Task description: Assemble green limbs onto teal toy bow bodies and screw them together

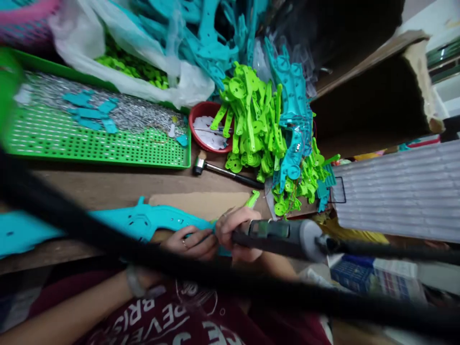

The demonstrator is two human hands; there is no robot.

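— Under both hands, at the near edge of the table, what's being held?

— A long turquoise plastic shell (pixel 143 221), shaped like half of a toy gun. It lies flat and stretches away past the left hand (pixel 190 242), so the wood takes its weight and the hands only need to steady the near end.

— How is the left hand set?

— Fingers curled and closed down on the shell's end, pinning it. A ring shows on one finger.

— And the right?

— The right hand (pixel 235 230) sits touching the left, fingers bunched and pressed together on the same end. A small lime-green piece (pixel 253 198) pokes out just beyond its fingertips — whether it is pinched or merely lying there I can't tell. A dark strap and a grey-and-black device, blurred and close to the lens, cover part of that hand.

— Beyond the hands?

— A brown cardboard sheet (pixel 201 201) under the work, likely as a pad. Just past it, a small hammer (pixel 223 170), head toward the left. Farther out, a heap of lime-green parts (pixel 251 124) mixed with turquoise ones, and a red bowl (pixel 208 127) with pale bits beside it — all within arm's length.

— And out beyond the left hand?

— A green perforated tray (pixel 93 143) with silvery small pieces and a few turquoise scraps.
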